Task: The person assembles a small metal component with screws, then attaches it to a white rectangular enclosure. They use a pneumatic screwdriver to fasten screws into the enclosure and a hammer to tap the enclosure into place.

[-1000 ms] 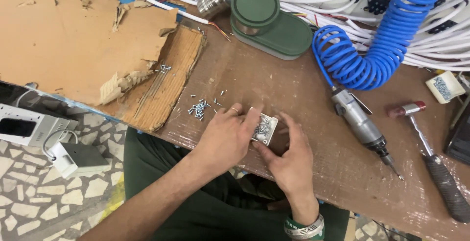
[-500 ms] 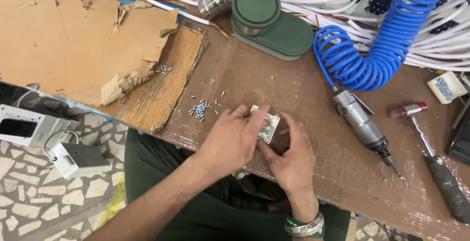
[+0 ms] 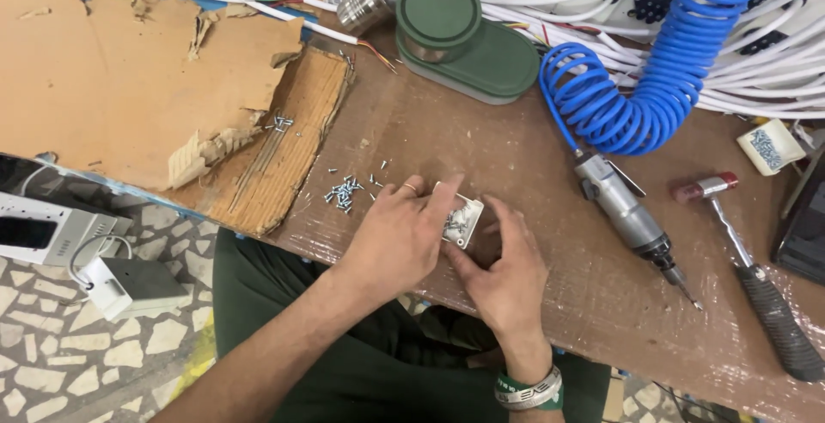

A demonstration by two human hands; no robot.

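Nearest the viewer, the left hand [image 3: 402, 238] and right hand [image 3: 507, 270] meet at the front edge of a worn brown desk [image 3: 550, 182], both pinching a small white electrical part [image 3: 461, 221] between fingertips. Just left lies a scatter of small screws [image 3: 345, 191]. To the right rest a pneumatic screwdriver [image 3: 626, 217] and a hammer [image 3: 748, 273]. Farther back sit a green lidded container [image 3: 464, 36] and a blue coiled hose [image 3: 653, 79].

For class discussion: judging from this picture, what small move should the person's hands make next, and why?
Probably the left hand should reach to the loose screws and pick one: both hands hold the small white part on the bench, and the screws lie just beside that hand.
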